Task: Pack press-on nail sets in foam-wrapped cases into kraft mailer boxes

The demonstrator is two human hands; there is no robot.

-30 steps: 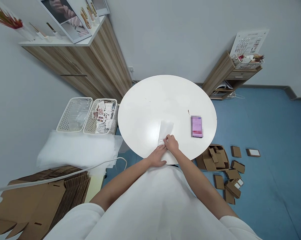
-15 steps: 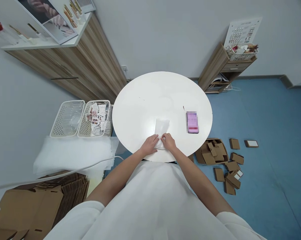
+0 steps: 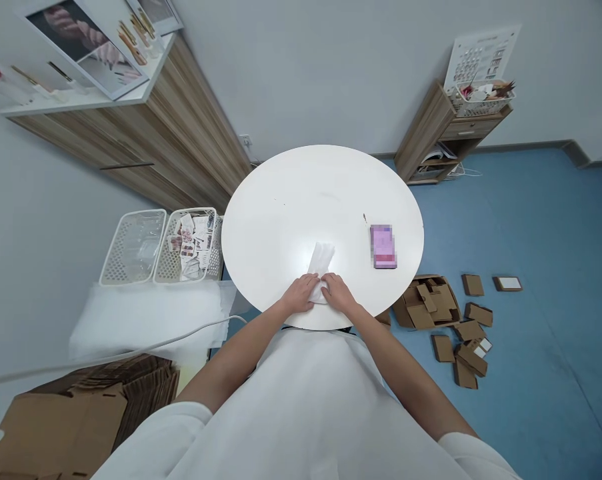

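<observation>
At the near edge of the round white table [image 3: 265, 247] lies a thin white sheet [image 3: 321, 256], like soft packing material, folded into a narrow strip that sticks out beyond my fingers. My left hand [image 3: 299, 293] presses on its left side, fingers closed together at the fold. From the right, my right hand [image 3: 337, 293] pinches the same sheet, the fingertips almost meeting the left ones. Whether anything lies inside the sheet is hidden. To the right on the table rests a purple phone-shaped item [image 3: 383, 247], its face pixelated.
On the left stand two white plastic baskets [image 3: 131, 248], one holding small cards and packets. A stack of white sheets [image 3: 151, 313] lies nearer, above flattened cardboard [image 3: 65, 427]. Small brown boxes [image 3: 443, 348] and a larger open carton [image 3: 425, 303] sit on the blue floor at right.
The white sheet has become narrower, its right side folded inward. My hands stay at the near edge and have drawn slightly closer together; the camera view has shifted a little.
</observation>
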